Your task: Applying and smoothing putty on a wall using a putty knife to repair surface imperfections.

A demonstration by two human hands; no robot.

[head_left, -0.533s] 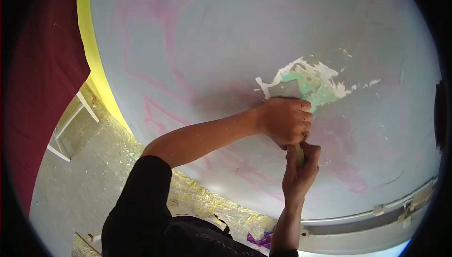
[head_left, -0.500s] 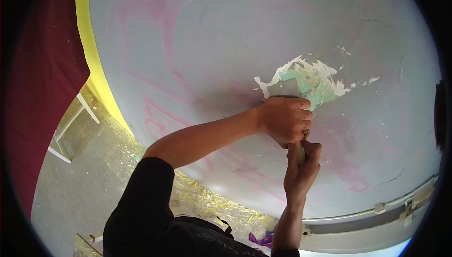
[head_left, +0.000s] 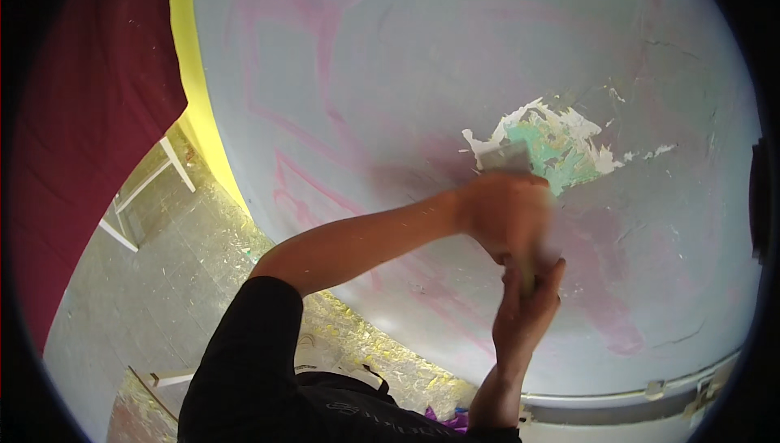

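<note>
A scraper with a flat, wide metal blade (head_left: 505, 155) lies against a grey-blue wall (head_left: 422, 61), at the left edge of a chipped patch. My left hand (head_left: 510, 214), smeared by motion, is wrapped around the tool just below the blade. Lower down, my right hand (head_left: 526, 313) grips the end of its handle, thumb and fingers on either side. Inside the chipped patch (head_left: 561, 146) pale green shows, ringed by ragged white and cream flakes. My left hand hides most of the handle.
Pink smears and thin cracks mark the wall. A yellow strip (head_left: 188, 61) and a dark red cloth (head_left: 97, 102) border it at left. White frame legs (head_left: 175, 163) stand on the flake-littered floor (head_left: 187, 224). A pipe (head_left: 601, 400) runs low at right.
The view has shifted, so the wall and patch sit farther right in the picture. Both hands stay on the scraper; the left one is now blurred.
</note>
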